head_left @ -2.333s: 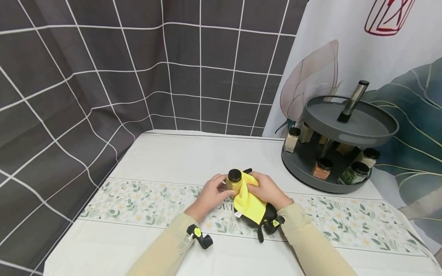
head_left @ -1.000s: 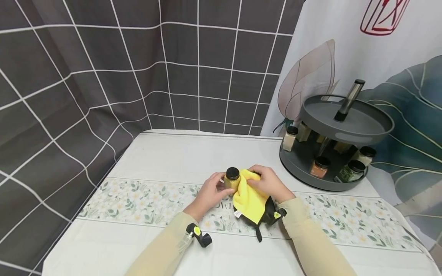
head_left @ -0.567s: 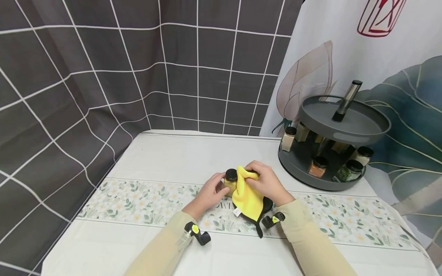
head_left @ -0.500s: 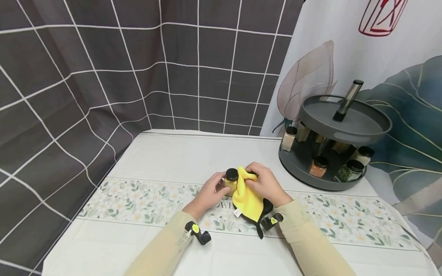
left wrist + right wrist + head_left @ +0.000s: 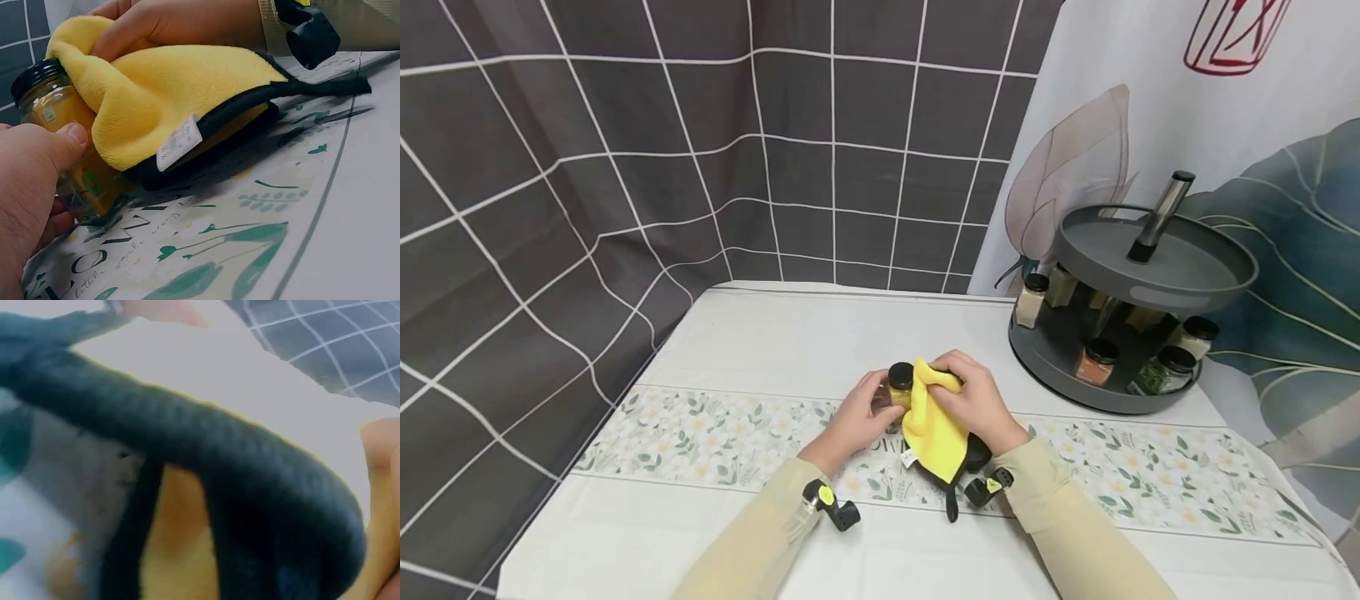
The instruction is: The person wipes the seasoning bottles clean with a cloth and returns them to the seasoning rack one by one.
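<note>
My left hand (image 5: pixel 859 419) grips a small glass spice jar (image 5: pixel 84 144) with a black screw lid and yellow contents, thumb on its near side. The jar stands slightly tilted, low over the printed strip of the tablecloth. In my right hand (image 5: pixel 973 398) is a yellow cleaning cloth (image 5: pixel 937 437) with black edging, pinched between thumb and fingers. A fold of the cloth presses against the jar's side and lid edge, as the left wrist view shows. The cloth's white tag (image 5: pixel 179 142) and black loop hang toward me. In the right wrist view the cloth hides most of the hand.
At the right stands a grey two-tier turntable rack (image 5: pixel 1156 258) with a metal post. Its lower tier carries several spice jars, among them an orange-filled jar (image 5: pixel 1097 362) and one with green herbs (image 5: pixel 1163 370). A dark checked curtain (image 5: pixel 872 175) hangs behind the white tablecloth (image 5: pixel 790 333).
My right hand has shifted a little left and up, gathering the cloth higher beside the jar. The jar has turned and moved slightly left in my left hand's grip.
</note>
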The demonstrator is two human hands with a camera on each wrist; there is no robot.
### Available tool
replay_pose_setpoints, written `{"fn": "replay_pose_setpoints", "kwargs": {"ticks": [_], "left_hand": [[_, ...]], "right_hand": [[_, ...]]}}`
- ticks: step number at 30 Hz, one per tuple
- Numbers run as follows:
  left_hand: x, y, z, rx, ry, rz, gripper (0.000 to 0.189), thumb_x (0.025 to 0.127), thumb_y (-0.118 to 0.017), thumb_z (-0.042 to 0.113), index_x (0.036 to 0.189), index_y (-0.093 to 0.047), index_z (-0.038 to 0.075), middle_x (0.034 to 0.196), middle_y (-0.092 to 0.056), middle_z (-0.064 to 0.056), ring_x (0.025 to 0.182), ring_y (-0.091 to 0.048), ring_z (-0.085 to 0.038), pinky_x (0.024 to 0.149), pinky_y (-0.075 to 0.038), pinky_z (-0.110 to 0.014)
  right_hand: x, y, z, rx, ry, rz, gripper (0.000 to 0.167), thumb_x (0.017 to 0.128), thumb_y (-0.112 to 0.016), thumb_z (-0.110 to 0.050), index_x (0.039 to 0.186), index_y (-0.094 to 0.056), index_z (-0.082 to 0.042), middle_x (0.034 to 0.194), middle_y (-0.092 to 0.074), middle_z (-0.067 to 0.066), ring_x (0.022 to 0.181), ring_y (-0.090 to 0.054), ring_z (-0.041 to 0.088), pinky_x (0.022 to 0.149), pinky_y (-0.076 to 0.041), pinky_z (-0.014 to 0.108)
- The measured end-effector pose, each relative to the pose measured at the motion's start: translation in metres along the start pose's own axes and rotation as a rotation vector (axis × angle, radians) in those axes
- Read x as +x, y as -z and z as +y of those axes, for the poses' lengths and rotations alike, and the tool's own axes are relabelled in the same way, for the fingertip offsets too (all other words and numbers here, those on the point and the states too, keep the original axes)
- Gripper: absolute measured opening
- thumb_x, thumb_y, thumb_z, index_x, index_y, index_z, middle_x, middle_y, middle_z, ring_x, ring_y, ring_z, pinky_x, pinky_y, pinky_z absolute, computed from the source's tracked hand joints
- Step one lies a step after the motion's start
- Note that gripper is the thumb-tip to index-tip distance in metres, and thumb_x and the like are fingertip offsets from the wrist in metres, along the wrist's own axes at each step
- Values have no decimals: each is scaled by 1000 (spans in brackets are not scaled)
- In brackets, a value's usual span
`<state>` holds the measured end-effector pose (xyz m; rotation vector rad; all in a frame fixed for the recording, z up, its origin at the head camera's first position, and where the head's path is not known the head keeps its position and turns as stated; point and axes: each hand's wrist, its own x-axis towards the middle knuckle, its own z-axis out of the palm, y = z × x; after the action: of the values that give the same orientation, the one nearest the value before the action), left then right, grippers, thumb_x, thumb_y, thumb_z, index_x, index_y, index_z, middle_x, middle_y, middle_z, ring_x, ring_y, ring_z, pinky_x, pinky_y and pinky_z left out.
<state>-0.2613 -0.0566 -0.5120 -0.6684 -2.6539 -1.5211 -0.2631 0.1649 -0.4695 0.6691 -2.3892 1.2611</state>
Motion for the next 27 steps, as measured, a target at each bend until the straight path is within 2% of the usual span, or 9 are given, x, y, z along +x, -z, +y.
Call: {"fn": "replay_pose_setpoints", "kwargs": {"ticks": [6, 9, 13, 16, 20, 22, 25, 27], "left_hand": [[1, -2, 0, 37, -26, -3, 57, 98, -68, 23, 147, -44, 6, 126, -53, -7, 118, -59, -21, 104, -51, -30], [2, -3, -1, 43, -29, 12, 57, 98, -68, 24, 147, -44, 7, 125, -53, -6, 117, -59, -21, 104, -51, -32], [1, -4, -2, -21, 1, 15, 61, 96, -71, 25, 147, -42, 8, 126, -50, -8, 112, -57, -21, 99, -53, -35], [-1, -3, -1, -86, 13, 0, 66, 95, -66, 22, 152, -34, 13, 131, -45, -9, 103, -52, -20, 90, -51, -33], [-3, 1, -2, -71, -20, -17, 74, 90, -57, 14, 158, -28, 20, 138, -43, -7, 93, -48, -16, 80, -47, -27], [-3, 3, -3, -53, -54, -15, 72, 90, -56, 11, 158, -32, 15, 138, -48, -8, 89, -49, -15, 77, -48, -27], [-3, 3, -4, -32, -64, -12, 64, 94, -60, 11, 154, -40, 9, 128, -57, -10, 87, -52, -13, 77, -49, -27], [-4, 3, -5, -43, -66, -7, 59, 95, -64, 11, 150, -44, 5, 118, -59, -12, 89, -54, -16, 80, -51, -30]], "right_hand": [[-5, -9, 13, -104, -119, -111, 16, 83, -75, 0, 94, -69, -10, 94, -65, 2, 79, -55, 14, 68, -51, 28], [-6, -12, 20, -153, -130, -155, 14, 84, -75, -3, 95, -69, -9, 93, -64, 3, 77, -54, 14, 68, -50, 30], [-6, -9, 23, -138, -109, -91, 16, 83, -74, -6, 98, -70, -9, 95, -66, 4, 78, -56, 17, 69, -51, 33], [-4, -2, 23, -77, -105, -18, 18, 82, -74, -5, 100, -71, -8, 99, -67, 5, 82, -58, 18, 72, -53, 33], [2, 9, 17, 12, -37, 28, 21, 82, -76, 1, 100, -72, -9, 100, -68, 5, 87, -59, 17, 75, -53, 26], [4, 12, 13, 39, 30, 42, 23, 81, -78, 4, 100, -72, -10, 99, -68, 3, 87, -59, 15, 75, -52, 21], [7, 14, 7, 76, 125, 42, 28, 78, -78, 8, 99, -73, -10, 97, -68, 1, 88, -60, 16, 77, -52, 19], [6, 12, 3, 69, 158, 19, 29, 78, -77, 9, 99, -73, -10, 98, -68, 1, 89, -61, 17, 78, -53, 21]]}}
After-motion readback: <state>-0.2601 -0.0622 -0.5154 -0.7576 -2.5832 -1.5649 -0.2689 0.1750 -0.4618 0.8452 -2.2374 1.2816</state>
